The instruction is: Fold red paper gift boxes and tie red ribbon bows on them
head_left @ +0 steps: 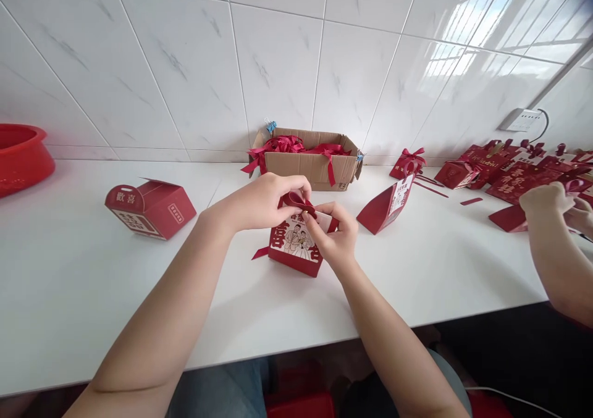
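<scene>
Head view: a red cardboard gift box with white printed front [296, 245] stands on the white desk [69, 282], centre. Fingers of left hand [266, 200] and right hand [340, 236] pinch a glossy red ribbon [303, 205] at its top. Step: apparently bow-forming. Next move: likely requires even tension.

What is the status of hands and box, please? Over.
Left hand and right hand pinching ribbon at top of box. Box upright, couple-printed side toward the person. Carton behind; nothing seen in the way.
</scene>
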The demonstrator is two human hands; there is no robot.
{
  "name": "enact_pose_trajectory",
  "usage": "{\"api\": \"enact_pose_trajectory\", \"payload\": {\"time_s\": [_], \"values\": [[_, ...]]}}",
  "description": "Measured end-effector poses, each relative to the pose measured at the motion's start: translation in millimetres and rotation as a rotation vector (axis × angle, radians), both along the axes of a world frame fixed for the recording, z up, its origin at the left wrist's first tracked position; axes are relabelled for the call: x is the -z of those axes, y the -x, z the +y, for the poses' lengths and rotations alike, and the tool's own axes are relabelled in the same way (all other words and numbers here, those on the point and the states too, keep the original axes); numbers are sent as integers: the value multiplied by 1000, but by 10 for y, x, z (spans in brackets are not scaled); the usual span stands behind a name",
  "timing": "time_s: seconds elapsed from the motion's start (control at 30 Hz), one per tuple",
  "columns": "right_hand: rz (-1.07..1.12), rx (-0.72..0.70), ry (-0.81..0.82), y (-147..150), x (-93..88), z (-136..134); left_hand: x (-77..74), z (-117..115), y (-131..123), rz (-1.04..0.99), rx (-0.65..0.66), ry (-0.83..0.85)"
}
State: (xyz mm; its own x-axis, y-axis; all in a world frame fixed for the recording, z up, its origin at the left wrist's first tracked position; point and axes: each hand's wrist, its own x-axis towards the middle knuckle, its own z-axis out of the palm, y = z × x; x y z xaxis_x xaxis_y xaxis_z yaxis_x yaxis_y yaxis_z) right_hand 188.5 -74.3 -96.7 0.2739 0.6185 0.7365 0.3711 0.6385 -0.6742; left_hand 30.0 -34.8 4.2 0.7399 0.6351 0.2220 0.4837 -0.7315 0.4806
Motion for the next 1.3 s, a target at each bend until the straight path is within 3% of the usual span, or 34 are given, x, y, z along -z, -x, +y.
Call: {"api": "enact_pose_trajectory", "payload": {"time_s": [0.23,0.5,0.77,0.97,1.1,1.3], "values": [[20,39,38,-3,15,8,56,2,-63,-22,9,-63],[76,26,89,-19,2,12,90,29,-63,-128,55,8],[288,-186,194,-8,-36,2,8,-71,-35,-175,7,59],[311,-363,287,-52,-36,4,-101,13,158,-43,-14,211],[369,-432,346,-44,-42,-6,-142,48,216,-18,-37,138],[268,-485,364,-72,-44,-20,-117,-14,75,-132,-55,39]]}}
